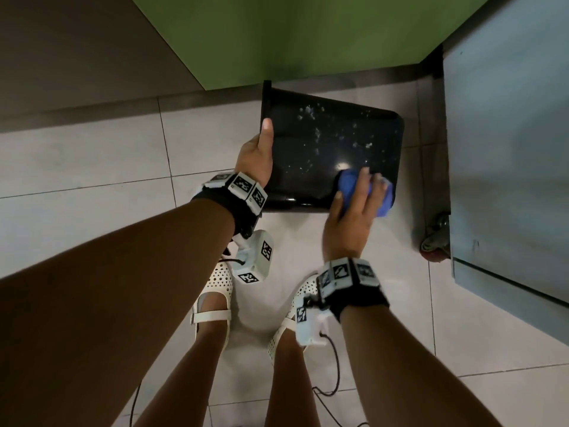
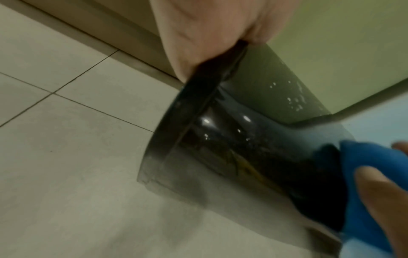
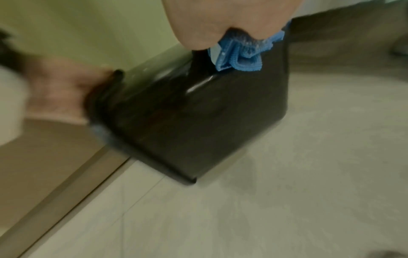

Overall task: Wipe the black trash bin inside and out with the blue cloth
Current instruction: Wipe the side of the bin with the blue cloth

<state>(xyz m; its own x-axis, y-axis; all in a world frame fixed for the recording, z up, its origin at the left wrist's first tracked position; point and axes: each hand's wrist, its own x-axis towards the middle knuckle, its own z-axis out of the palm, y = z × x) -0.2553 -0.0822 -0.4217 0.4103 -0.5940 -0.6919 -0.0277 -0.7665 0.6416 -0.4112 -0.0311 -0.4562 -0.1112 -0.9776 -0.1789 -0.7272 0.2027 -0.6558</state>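
Observation:
The black trash bin (image 1: pixel 323 143) is held on its side above the tiled floor, rim to the left, base to the right, its upper face speckled with white spots. My left hand (image 1: pixel 257 155) grips the bin's rim (image 2: pixel 198 97), thumb lying along the outer wall. My right hand (image 1: pixel 354 208) holds the bunched blue cloth (image 1: pixel 363 192) against the bin's outer wall near the base corner. From the right wrist, the blue cloth (image 3: pixel 240 57) hangs under my palm onto the bin (image 3: pixel 187 122). From the left wrist, the cloth (image 2: pixel 375 171) shows at the far right.
A green wall panel (image 1: pixel 292 35) stands just behind the bin. A grey cabinet (image 1: pixel 505 134) on a castor wheel (image 1: pixel 435 241) stands to the right. My feet in white perforated shoes (image 1: pixel 215 291) are on the tiled floor (image 1: pixel 77 167), with a cable (image 1: pixel 332 380) trailing beside them.

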